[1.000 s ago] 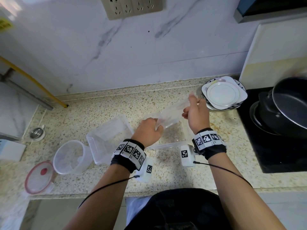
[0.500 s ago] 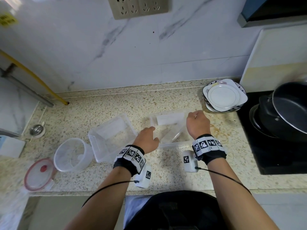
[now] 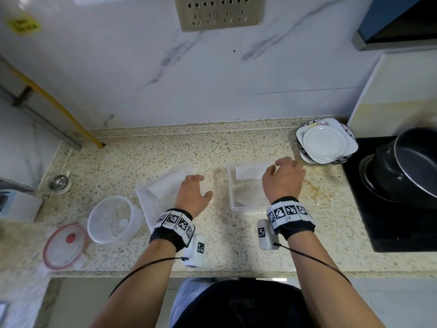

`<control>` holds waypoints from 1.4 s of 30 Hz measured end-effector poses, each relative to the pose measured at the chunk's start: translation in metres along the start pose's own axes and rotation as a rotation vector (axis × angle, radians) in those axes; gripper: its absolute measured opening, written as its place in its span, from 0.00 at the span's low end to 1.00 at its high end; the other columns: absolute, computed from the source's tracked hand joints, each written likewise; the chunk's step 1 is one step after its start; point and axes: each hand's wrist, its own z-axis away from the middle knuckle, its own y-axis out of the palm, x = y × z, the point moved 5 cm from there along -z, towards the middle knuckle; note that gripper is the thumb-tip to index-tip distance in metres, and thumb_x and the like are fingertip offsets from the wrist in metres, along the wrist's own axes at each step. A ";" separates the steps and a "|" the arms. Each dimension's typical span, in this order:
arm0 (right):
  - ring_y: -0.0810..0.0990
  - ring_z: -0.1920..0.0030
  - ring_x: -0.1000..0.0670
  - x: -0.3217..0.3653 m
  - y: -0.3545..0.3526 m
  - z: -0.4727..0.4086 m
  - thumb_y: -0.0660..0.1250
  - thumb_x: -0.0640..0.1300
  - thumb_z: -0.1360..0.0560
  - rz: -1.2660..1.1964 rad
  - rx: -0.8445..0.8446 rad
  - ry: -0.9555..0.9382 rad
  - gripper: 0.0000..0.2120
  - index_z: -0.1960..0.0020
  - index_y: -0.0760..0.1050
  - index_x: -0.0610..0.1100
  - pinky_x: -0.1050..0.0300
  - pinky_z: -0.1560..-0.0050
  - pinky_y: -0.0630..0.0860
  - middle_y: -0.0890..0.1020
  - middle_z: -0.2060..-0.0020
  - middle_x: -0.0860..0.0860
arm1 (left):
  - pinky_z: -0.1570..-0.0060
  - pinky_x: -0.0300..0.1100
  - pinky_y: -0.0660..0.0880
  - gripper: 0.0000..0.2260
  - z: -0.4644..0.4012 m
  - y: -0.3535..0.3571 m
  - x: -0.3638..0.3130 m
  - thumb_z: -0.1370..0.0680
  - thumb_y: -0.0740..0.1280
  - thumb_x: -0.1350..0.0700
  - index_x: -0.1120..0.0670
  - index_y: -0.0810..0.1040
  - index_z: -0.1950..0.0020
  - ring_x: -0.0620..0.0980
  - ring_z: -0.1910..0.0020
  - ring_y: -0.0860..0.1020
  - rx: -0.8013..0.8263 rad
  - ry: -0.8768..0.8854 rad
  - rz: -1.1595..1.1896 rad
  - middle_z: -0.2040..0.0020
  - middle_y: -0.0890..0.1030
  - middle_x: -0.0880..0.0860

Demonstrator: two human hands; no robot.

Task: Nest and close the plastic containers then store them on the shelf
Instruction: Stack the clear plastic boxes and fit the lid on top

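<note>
Two clear rectangular plastic containers lie on the speckled counter. The right container (image 3: 246, 185) sits under my right hand (image 3: 282, 179), whose fingers are spread over its right rim and hold nothing. The left container (image 3: 157, 192) lies tilted, and my left hand (image 3: 192, 194) hovers open over its right edge. Further left stands a round clear tub (image 3: 113, 218). A round lid with a red rim (image 3: 63, 246) lies flat beside the tub, near the counter's front edge.
A stack of white plates (image 3: 325, 140) sits at the back right. A black stove top (image 3: 390, 197) carries a dark pot (image 3: 406, 169) on the right. A small metal cup (image 3: 59, 183) and a yellow pipe (image 3: 59, 110) are at the left; a power socket panel (image 3: 220, 11) is on the wall.
Both hands lowered a clear container piece into the right container and let it go. My left hand then moved left toward the other rectangular container.
</note>
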 end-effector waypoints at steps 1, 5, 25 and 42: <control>0.75 0.46 0.39 0.008 0.004 0.003 0.63 0.42 0.24 -0.063 0.017 -0.024 0.09 0.45 0.76 0.41 0.51 0.53 0.74 0.75 0.44 0.41 | 0.27 0.49 0.65 0.31 -0.001 -0.007 0.013 0.23 0.71 0.48 0.54 0.66 0.23 0.54 0.24 0.63 0.001 -0.031 -0.031 0.23 0.64 0.54; 0.78 0.58 0.47 0.037 0.030 0.013 0.63 0.42 0.22 -0.154 0.235 -0.066 0.07 0.46 0.76 0.42 0.60 0.60 0.71 0.81 0.53 0.45 | 0.24 0.55 0.59 0.49 -0.003 -0.024 0.060 0.28 0.75 0.40 0.55 0.51 0.18 0.59 0.20 0.48 0.128 -0.145 -0.232 0.18 0.47 0.56; 0.81 0.45 0.45 0.085 0.143 0.099 0.68 0.41 0.24 0.037 0.643 -0.056 0.10 0.43 0.78 0.43 0.54 0.46 0.79 0.83 0.48 0.46 | 0.30 0.53 0.68 0.47 0.022 -0.025 0.085 0.32 0.78 0.42 0.58 0.58 0.22 0.60 0.25 0.58 0.316 0.030 -0.434 0.22 0.57 0.57; 0.79 0.39 0.44 0.075 0.171 0.122 0.72 0.56 0.27 0.100 0.738 0.104 0.28 0.35 0.74 0.41 0.56 0.49 0.73 0.80 0.39 0.45 | 0.24 0.61 0.51 0.67 0.021 -0.032 0.115 0.36 0.77 0.33 0.58 0.32 0.20 0.63 0.20 0.36 0.405 0.106 -0.497 0.21 0.29 0.62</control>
